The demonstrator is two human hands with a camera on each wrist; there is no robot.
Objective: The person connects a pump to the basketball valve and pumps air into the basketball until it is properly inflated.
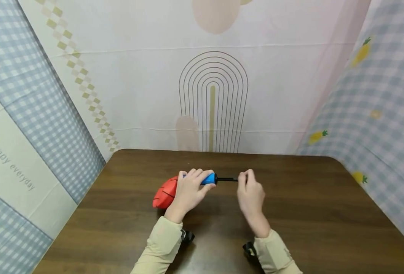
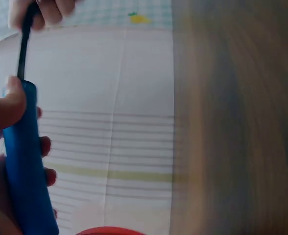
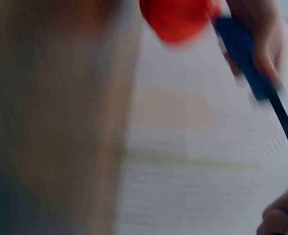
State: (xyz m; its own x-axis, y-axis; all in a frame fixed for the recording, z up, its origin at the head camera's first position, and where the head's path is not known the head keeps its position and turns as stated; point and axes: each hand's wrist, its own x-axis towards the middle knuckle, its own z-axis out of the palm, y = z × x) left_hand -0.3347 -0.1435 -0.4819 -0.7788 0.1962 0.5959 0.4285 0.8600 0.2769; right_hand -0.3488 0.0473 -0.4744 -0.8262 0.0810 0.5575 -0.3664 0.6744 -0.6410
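A blue hand pump (image 2: 26, 166) lies level above the table, its black rod (image 1: 227, 179) drawn out to the right. My left hand (image 1: 189, 192) wraps round the blue barrel, thumb near the rod end. At the rod's far end, my right hand (image 1: 251, 194) grips the handle, which its curled fingers mostly cover. A red ball (image 1: 165, 193) with black lines, misshapen and pointed, is at the pump's left end, partly behind my left hand. The right wrist view shows the red ball (image 3: 178, 19) up against the barrel's end; the joint itself is blurred.
The brown wooden table (image 1: 301, 213) has rounded far corners. A white patterned cloth (image 1: 147, 95) hangs behind it, with blue checked cloths at both sides. Dark wrist devices (image 1: 187, 236) sit at both cream sleeves.
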